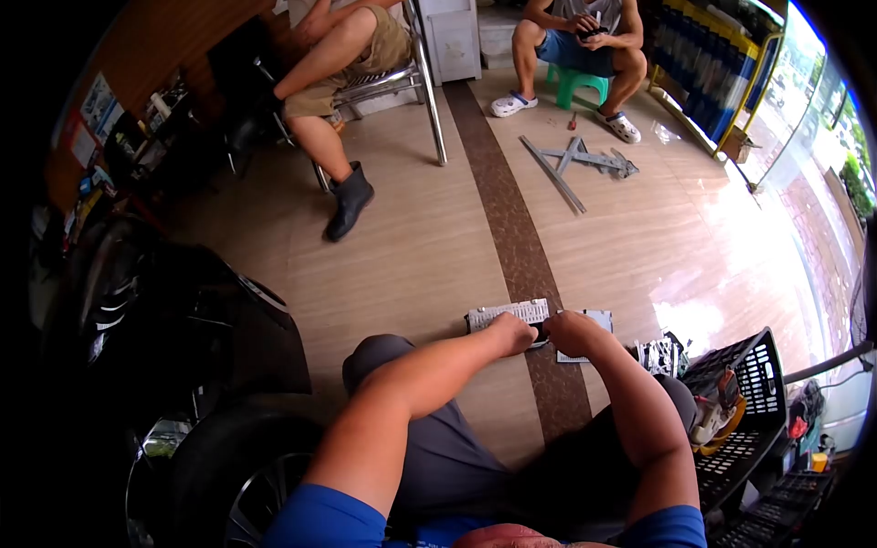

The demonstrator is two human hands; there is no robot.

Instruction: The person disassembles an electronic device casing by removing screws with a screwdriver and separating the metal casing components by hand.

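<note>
Two hands nearly touching, arms reaching forward

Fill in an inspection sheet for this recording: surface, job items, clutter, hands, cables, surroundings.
Surface: tan floor with a dark strip.
Job items: perforated panel and pale plate, both by the hands.
Clutter: loaded crate at right; metal bars on the floor ahead.
Hands: left hand at the panel, right hand near the plate; grips unclear.
Cables: dark line by the crate, possibly a cable.
Surroundings: two seated people ahead; tyre at left.
</note>
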